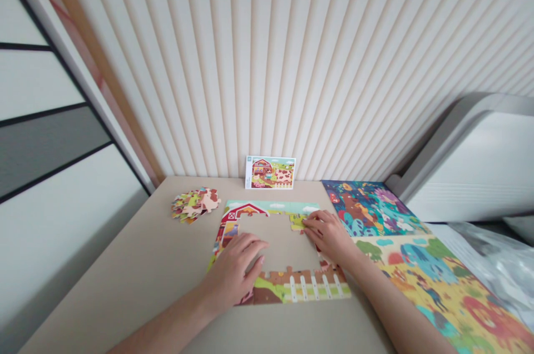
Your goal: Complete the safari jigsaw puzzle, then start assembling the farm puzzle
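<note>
A farm jigsaw puzzle (267,298) lies on the table with its border joined round a bare middle. Over its left side rests my left hand (237,266), fingers stretched out, thumb apart, holding nothing. My right hand (331,236) is at the upper right of the border, its fingertips on a yellow-green puzzle piece (297,221) that sits against the top row. The thumb of that hand is hidden. Behind the puzzle, a picture card (272,172) of the same farm scene leans upright on the ribbed wall.
A pile of loose puzzle pieces (195,203) lies at the table's back left. To the right are a dark blue picture puzzle (371,209) and a yellow animal picture puzzle (448,287). Clear plastic wrap (496,259) and a white panel (475,159) stand farther right.
</note>
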